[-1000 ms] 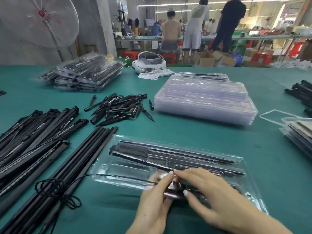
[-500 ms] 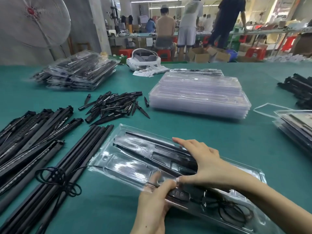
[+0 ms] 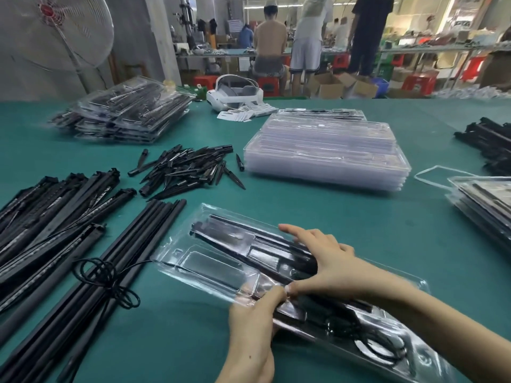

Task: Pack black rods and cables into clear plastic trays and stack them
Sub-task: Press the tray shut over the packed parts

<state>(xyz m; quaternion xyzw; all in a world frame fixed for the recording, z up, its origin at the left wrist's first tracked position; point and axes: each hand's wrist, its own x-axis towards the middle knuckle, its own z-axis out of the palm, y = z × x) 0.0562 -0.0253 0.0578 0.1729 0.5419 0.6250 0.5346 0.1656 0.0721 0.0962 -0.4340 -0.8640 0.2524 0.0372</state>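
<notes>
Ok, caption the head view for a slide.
Both hands, left hand and right hand, press black parts into a clear plastic tray on the green table.

Tray's (image 3: 210, 261) right end cut off

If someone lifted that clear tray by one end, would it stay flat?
Probably not. The clear tray looks like thin moulded plastic, so it would likely flex. The black rods seated lengthwise may stiffen it somewhat. Its glossy surface suggests it could slide easily on the green table.
</notes>
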